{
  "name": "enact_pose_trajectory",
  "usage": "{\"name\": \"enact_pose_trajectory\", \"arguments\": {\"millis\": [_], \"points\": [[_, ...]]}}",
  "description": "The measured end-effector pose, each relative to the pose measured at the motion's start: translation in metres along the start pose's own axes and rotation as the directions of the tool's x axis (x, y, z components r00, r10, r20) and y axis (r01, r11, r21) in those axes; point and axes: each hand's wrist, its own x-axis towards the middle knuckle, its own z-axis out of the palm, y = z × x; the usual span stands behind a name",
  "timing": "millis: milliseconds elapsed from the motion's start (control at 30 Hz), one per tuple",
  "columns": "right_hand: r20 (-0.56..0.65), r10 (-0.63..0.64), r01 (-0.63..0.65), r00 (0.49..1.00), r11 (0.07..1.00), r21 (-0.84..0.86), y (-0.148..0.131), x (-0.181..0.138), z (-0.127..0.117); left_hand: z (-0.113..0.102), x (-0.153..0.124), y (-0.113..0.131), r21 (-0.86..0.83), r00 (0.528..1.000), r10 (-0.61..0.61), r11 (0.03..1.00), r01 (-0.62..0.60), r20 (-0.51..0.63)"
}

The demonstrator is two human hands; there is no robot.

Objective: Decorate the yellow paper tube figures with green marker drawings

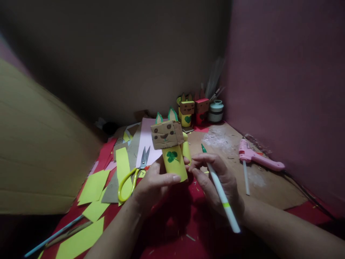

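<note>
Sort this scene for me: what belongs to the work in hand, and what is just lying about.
In hand:
- cardboard-headed clover figure, gripped by the left hand
- green-tipped pen, held in the right hand

Lying about:
- yellow-handled scissors
- pink glue gun
- yellow corner figure
- red corner figure
- yellow paper offcuts
- lidded jar

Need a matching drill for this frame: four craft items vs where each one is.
1. yellow-handled metal scissors
2. pink plastic glue gun
3. white pen with green tip
4. yellow paper figure with brown cardboard head

A. in the right hand
B. upright in the left hand
C. on paper scraps, left of both hands
D. on the brown board by the right wall

Pairs: 1-C, 2-D, 3-A, 4-B
</note>
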Motion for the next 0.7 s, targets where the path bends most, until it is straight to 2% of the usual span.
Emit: {"name": "enact_pose_trajectory", "arguments": {"millis": [133, 367, 533, 633, 700], "points": [[0.014, -0.035, 0.036, 0.999, 0.997, -0.061, 0.0, 0.001, -0.001, 0.005, 0.0, 0.001, 0.024, 0.999, 0.017, 1.0, -0.017, -0.039], [0.063, -0.04, 0.044, 0.997, 0.998, -0.051, 0.002, -0.004, -0.005, 0.009, 0.001, -0.002, 0.131, 0.994, 0.073, 0.989, -0.063, -0.076], [0.092, -0.12, 0.128, 0.989, 0.988, -0.092, -0.002, -0.008, -0.009, 0.011, -0.001, -0.003, 0.196, 0.992, 0.077, 0.979, -0.055, -0.105], [0.065, -0.076, 0.083, 0.995, 0.99, -0.117, -0.005, -0.004, -0.01, 0.013, -0.001, -0.003, 0.206, 0.988, 0.075, 0.977, -0.046, -0.133], [0.06, -0.035, 0.039, 0.998, 0.997, -0.062, -0.007, 0.002, -0.012, 0.015, -0.001, -0.004, 0.212, 0.986, 0.077, 0.976, -0.044, -0.151]]}}
